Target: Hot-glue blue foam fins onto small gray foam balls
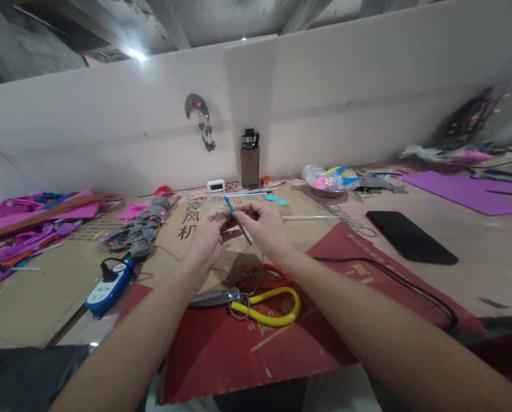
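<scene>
Pinched tight at the fingertips, the grip of left hand [211, 233] and right hand [263, 228] holds a thin blue strip [228, 202]. It lies right between the two hands, its free end poking out on the far side; a slim dark length [245, 235] slants out toward the near right. Fingers hide whether the two are one piece. The long axis runs far left to near right, neither hand clearly nearer. On the near side, scissors [235, 295] lie with blades pointing left and grey cord [241, 319] looped about them, partly over a red sheet [307, 349]. Brown cardboard [221, 252] spreads beneath the hands on the pale tabletop [466, 280]. Right lies a black phone [410, 236]; left, a power strip [110, 289]. Far off, a bottle [249, 165] stands upright before a white partition [346, 74].
</scene>
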The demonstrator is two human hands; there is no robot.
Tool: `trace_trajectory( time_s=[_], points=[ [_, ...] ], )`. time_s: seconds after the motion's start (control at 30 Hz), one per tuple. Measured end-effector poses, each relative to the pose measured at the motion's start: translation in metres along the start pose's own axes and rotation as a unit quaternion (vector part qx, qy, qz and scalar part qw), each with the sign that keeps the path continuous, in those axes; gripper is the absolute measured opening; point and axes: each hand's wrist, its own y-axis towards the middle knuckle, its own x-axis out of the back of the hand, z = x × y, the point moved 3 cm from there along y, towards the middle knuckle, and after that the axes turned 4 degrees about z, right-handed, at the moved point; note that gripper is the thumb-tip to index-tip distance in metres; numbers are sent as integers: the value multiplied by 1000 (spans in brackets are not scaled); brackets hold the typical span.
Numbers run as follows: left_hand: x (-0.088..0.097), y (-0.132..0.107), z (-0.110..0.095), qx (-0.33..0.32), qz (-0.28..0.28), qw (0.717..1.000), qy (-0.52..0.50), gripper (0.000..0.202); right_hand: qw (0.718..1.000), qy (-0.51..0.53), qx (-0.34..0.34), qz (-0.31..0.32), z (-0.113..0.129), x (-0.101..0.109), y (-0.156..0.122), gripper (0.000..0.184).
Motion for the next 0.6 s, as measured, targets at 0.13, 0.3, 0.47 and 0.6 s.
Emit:
trace_trajectory(
  time_s=[0.13, 0.3, 0.47, 0.6],
  points=[
    [-8, -7, -5, -42, 39, 997, 55, 19, 1000, -13, 6, -3, -2, 4, 1, 19],
    [-7, -5, -5, -95, 35, 979, 175, 28, 999, -41, 25, 16, -4, 6, 3, 18],
    [-1, -3, -4, -78, 7, 988, 136, 22, 989, -112, 91, 33, 2, 5, 0, 17],
    [-2, -2, -3, -61, 21, 996, 69, 22, 981, -147, 119, 37, 4, 4, -2, 16]
  ],
)
